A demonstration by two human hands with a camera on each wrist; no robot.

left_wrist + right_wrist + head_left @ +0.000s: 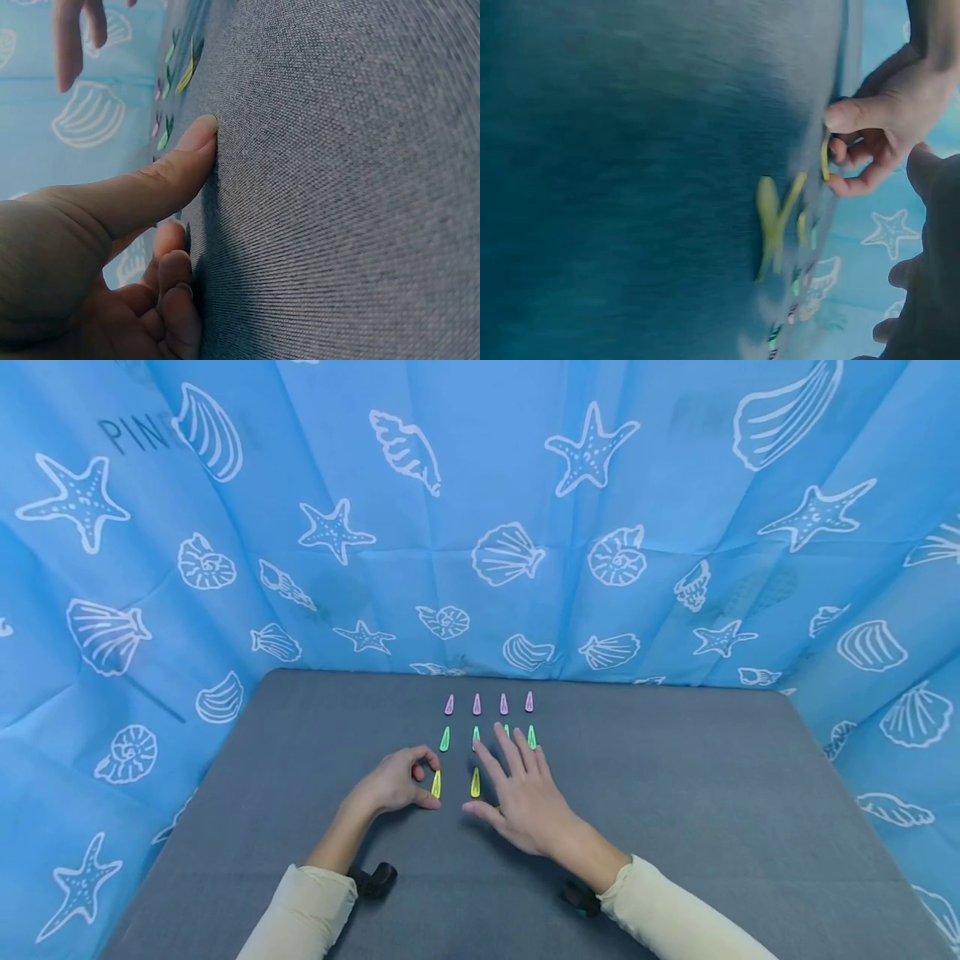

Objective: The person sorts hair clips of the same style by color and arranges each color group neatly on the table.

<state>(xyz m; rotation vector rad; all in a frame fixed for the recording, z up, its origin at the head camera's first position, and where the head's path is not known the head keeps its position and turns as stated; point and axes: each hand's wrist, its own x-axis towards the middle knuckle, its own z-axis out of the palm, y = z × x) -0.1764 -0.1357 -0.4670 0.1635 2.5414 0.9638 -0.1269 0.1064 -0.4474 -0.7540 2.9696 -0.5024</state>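
My left hand [393, 781] pinches a yellow snap hair clip [437, 784] end to end, thumb at the near end and forefinger at the far end, close to the tabletop. In the left wrist view, that hand's thumb [161, 180] hides the clip. To its right lies another yellow hair clip [476, 782]. My right hand [528, 802] hovers with spread fingers and nothing in its grasp. Beneath it, the right wrist view shows a yellow hair clip [769, 225] with its two parts sprung apart; the hand mostly covers this one in the head view.
Beyond the hands run a row of green hair clips [445, 739], partly behind my right fingers, and a row of pink hair clips [477, 704]. They lie on a grey cloth-covered table [697, 810]. A blue shell-patterned curtain [480, 510] hangs along its back and sides.
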